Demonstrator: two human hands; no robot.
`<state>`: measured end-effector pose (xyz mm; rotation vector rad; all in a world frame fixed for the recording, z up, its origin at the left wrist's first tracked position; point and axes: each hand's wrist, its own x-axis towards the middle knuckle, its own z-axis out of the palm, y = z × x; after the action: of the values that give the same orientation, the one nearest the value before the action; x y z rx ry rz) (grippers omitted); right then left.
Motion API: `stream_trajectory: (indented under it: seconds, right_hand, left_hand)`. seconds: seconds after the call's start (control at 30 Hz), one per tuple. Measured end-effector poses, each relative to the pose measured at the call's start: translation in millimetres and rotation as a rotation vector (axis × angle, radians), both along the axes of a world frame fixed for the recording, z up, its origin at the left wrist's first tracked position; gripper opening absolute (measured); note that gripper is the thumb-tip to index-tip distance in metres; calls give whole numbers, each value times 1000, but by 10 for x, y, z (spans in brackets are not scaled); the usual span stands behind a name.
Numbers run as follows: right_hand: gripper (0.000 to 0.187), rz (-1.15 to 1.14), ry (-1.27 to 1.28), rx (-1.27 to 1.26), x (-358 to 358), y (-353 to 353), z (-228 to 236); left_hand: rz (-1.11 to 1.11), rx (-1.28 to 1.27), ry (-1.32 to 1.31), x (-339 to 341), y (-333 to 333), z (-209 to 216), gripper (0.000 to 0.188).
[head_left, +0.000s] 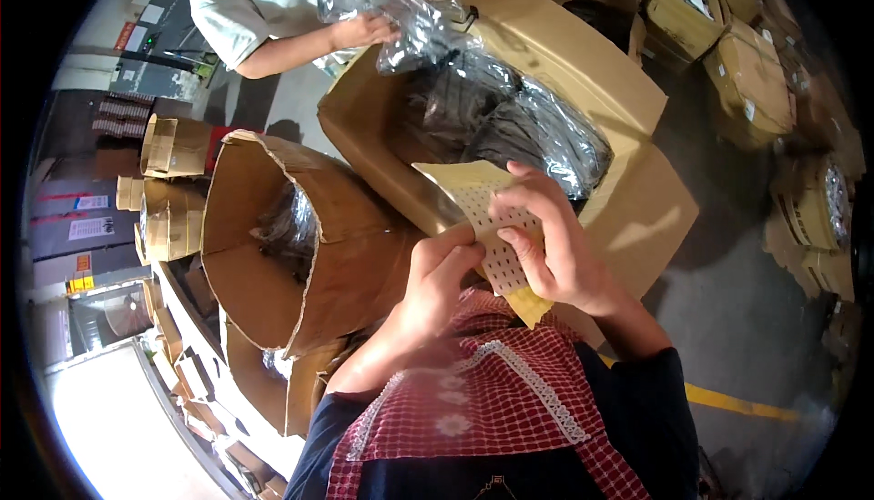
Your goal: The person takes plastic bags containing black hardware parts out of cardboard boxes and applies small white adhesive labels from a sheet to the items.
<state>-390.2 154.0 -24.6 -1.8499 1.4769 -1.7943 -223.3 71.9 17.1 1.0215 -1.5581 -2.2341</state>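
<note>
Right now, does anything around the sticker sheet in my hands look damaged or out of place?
Yes: the brown cardboard box left of your left hand has a ragged, torn rim and leans over. The yellow-backed white sticker sheet in both hands looks intact.

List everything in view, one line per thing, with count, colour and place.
sticker sheet: one, yellow backing with small white labels, centre, held in both hands
large open carton: one, brown, centre, behind the sheet
plastic-wrapped bundles: several, dark in clear film, inside that carton
torn carton: one, brown, left of centre
stacked cartons: many, brown, upper right
co-worker's hand: one, top, gripping clear film
apron: one, red check, bottom
left hand: one, on the sheet
right hand: one, on the sheet
</note>
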Motion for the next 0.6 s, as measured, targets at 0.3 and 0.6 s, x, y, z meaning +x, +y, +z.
stream_trajectory:
  seconds: [0.3, 0.6]
  right_hand:
    - [84, -124, -858, 373, -324, 452, -421]
    - [62, -576, -644, 197, -820, 1055, -966]
  left_hand:
    - [-79, -739, -34, -25, -71, -589, 11]
    - [-681, -739, -791, -348, -833, -2006, 55]
